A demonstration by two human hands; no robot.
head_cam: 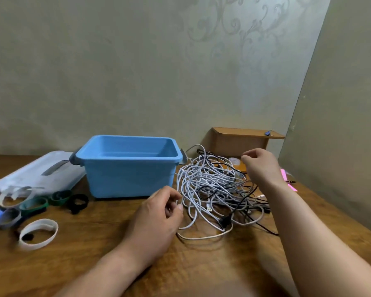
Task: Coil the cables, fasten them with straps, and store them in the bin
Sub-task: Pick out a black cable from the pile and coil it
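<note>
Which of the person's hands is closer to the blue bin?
Left. The left hand sits just before the near right corner of the bin; the right hand hovers beyond the cables, farther right.

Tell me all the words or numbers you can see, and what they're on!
No text can be read anywhere.
bin: plain blue, no label showing.
lid: no print visible.
straps: no writing visible.
pink paper: too small to tell.
</note>
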